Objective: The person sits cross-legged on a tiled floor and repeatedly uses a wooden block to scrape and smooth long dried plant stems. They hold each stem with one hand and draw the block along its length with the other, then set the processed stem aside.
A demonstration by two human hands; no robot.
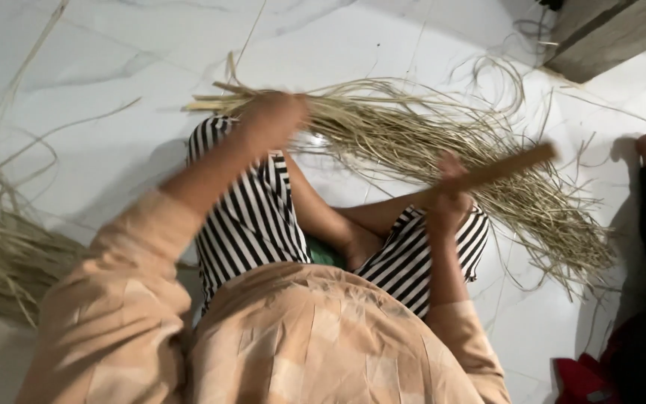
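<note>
Hands worked a bundle of dried grass stalks over the white floor.
Left hand (274,116) clamped the grass bundle (443,150) at upper centre; right hand (448,198) gripped a wooden stick (506,168) across it, centre right.

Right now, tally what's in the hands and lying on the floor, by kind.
Bundles or piles of dry straw-coloured fibre: 2, one gripped by the left hand and fanning across the white floor, bundle; one pile at the left edge
Flat wooden sticks: 1, in the right hand, stick
Red cloth items: 1, bottom right
Total: 4
</note>
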